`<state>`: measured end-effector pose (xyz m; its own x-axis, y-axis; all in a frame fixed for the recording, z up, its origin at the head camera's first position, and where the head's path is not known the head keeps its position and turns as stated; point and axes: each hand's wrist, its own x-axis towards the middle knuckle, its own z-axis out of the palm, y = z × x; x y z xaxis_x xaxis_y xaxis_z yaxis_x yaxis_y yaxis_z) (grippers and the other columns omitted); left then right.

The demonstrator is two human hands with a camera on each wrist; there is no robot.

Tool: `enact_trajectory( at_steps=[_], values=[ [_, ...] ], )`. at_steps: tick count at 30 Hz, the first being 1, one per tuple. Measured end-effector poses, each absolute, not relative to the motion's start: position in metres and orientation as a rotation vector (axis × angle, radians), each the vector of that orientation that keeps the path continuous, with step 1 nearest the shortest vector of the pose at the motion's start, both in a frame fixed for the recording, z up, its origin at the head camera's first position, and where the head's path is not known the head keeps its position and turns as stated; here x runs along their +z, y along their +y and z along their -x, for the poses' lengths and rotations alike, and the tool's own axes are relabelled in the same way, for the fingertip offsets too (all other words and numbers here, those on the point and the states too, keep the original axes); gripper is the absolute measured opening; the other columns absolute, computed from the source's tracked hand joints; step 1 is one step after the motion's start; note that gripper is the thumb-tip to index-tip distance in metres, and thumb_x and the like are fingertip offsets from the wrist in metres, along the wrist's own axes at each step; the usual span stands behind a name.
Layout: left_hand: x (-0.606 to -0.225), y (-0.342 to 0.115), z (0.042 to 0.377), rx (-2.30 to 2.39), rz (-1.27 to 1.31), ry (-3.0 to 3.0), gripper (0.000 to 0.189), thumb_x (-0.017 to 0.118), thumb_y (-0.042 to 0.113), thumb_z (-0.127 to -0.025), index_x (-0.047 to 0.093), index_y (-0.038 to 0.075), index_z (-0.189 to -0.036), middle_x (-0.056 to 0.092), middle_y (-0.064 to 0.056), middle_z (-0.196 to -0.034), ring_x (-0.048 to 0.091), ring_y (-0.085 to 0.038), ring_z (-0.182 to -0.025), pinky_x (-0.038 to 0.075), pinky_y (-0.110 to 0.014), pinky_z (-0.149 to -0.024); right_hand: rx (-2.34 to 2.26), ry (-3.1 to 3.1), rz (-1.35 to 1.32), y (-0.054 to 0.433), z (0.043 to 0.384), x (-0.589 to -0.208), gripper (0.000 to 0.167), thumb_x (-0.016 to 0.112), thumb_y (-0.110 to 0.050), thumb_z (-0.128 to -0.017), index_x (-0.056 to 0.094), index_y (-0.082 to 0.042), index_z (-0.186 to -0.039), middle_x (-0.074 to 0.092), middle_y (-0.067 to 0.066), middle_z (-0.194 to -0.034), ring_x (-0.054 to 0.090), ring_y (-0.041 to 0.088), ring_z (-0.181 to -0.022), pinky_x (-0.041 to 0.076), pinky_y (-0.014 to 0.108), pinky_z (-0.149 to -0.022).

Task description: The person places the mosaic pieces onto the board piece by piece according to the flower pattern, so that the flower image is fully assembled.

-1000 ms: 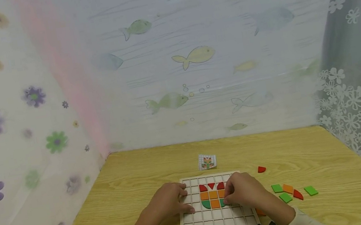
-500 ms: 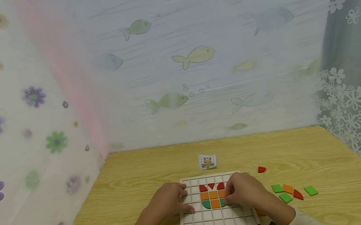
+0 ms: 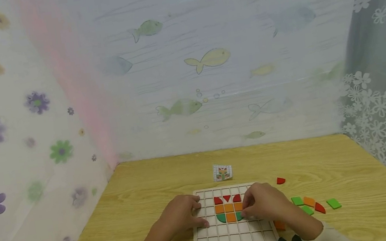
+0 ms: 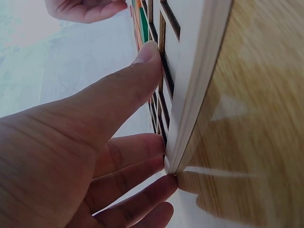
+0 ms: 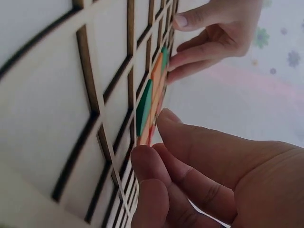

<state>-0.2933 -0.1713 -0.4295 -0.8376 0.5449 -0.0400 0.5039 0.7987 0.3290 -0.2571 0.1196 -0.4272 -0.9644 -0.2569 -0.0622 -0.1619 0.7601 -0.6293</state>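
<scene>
The light wooden grid board lies on the table in the head view. In its upper middle are a red triangle, two red quarter rounds, several orange squares and green quarter rounds. My left hand rests at the board's left side; in the left wrist view its thumb lies on the grid, the other fingers by the rim. My right hand hovers over the right part, fingertips beside the right green quarter round. The right wrist view shows its thumb and fingers slightly apart, nothing visible between them.
A small printed pattern card lies behind the board. To the right are loose green squares, an orange square and red quarter rounds. An orange piece sits against the board's right edge, partly hidden by my right forearm.
My right hand and forearm have shifted slightly to the right, baring a little more of the green quarter round. The left hand stays in place. The head view has shifted a little.
</scene>
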Motion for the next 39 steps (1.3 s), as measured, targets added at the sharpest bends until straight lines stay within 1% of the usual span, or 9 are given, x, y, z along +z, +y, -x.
enact_trajectory(
  at_steps=[7, 13, 18, 22, 28, 32, 37, 39],
  values=[
    [-0.433, -0.172, 0.296, 0.459, -0.813, 2.851, 0.062, 0.087, 0.055, -0.077, 0.079, 0.009, -0.119, 0.068, -0.004, -0.14, 0.06, -0.032, -0.133, 0.051, -0.048, -0.106, -0.994, 2.837, 0.354, 0.133, 0.251, -0.423, 0.013, 0.087, -0.026, -0.084, 0.076, -0.024, -0.079, 0.069, -0.012, -0.075, 0.061, 0.012, -0.072, 0.051, 0.035, -0.064],
    [-0.433, -0.171, 0.297, 0.447, -0.828, 2.858, 0.063, 0.086, 0.055, -0.078, 0.079, 0.01, -0.12, 0.067, -0.003, -0.14, 0.06, -0.031, -0.133, 0.051, -0.047, -0.106, -1.003, 2.846, 0.263, 0.149, 0.246, -0.416, 0.009, 0.086, -0.025, -0.085, 0.078, -0.025, -0.082, 0.069, -0.012, -0.08, 0.061, 0.012, -0.078, 0.052, 0.035, -0.071],
    [-0.43, -0.17, 0.295, 0.451, -0.82, 2.856, 0.062, 0.086, 0.054, -0.078, 0.079, 0.009, -0.12, 0.067, -0.003, -0.14, 0.06, -0.031, -0.133, 0.051, -0.048, -0.107, -1.052, 2.818, 0.322, 0.169, 0.244, -0.41, 0.006, 0.085, -0.024, -0.087, 0.081, -0.021, -0.088, 0.073, -0.009, -0.089, 0.063, 0.014, -0.079, 0.053, 0.033, -0.068],
    [-0.43, -0.171, 0.294, 0.452, -0.813, 2.856, 0.062, 0.087, 0.054, -0.078, 0.079, 0.009, -0.121, 0.067, -0.003, -0.14, 0.06, -0.031, -0.134, 0.051, -0.048, -0.107, -1.111, 2.774, 0.399, 0.188, 0.243, -0.406, 0.011, 0.083, -0.025, -0.089, 0.082, -0.017, -0.095, 0.074, -0.005, -0.095, 0.064, 0.018, -0.08, 0.054, 0.031, -0.065],
    [-0.43, -0.172, 0.294, 0.443, -0.823, 2.859, 0.063, 0.086, 0.054, -0.078, 0.078, 0.009, -0.121, 0.067, -0.004, -0.14, 0.06, -0.032, -0.133, 0.051, -0.048, -0.106, -1.161, 2.724, 0.444, 0.212, 0.242, -0.404, 0.019, 0.081, -0.028, -0.091, 0.081, -0.014, -0.103, 0.075, -0.003, -0.097, 0.066, 0.021, -0.081, 0.055, 0.029, -0.065],
    [-0.431, -0.172, 0.294, 0.444, -0.817, 2.861, 0.063, 0.087, 0.054, -0.078, 0.078, 0.009, -0.121, 0.067, -0.003, -0.14, 0.06, -0.032, -0.133, 0.051, -0.048, -0.106, -1.166, 2.729, 0.43, 0.227, 0.24, -0.405, 0.023, 0.08, -0.029, -0.092, 0.08, -0.012, -0.107, 0.075, -0.002, -0.1, 0.067, 0.02, -0.084, 0.055, 0.029, -0.066],
    [-0.432, -0.171, 0.295, 0.442, -0.802, 2.867, 0.062, 0.086, 0.055, -0.078, 0.079, 0.01, -0.12, 0.068, -0.002, -0.14, 0.06, -0.031, -0.133, 0.05, -0.047, -0.107, -1.148, 2.73, 0.457, 0.247, 0.241, -0.409, 0.026, 0.078, -0.03, -0.093, 0.08, -0.012, -0.111, 0.076, -0.002, -0.102, 0.067, 0.013, -0.082, 0.056, 0.028, -0.068],
    [-0.432, -0.171, 0.295, 0.445, -0.803, 2.866, 0.062, 0.087, 0.055, -0.078, 0.079, 0.01, -0.12, 0.068, -0.003, -0.139, 0.06, -0.03, -0.133, 0.051, -0.047, -0.107, -1.167, 2.713, 0.469, 0.256, 0.242, -0.41, 0.027, 0.077, -0.03, -0.094, 0.079, -0.011, -0.113, 0.076, 0.001, -0.103, 0.067, 0.011, -0.083, 0.056, 0.028, -0.069]
  ],
)
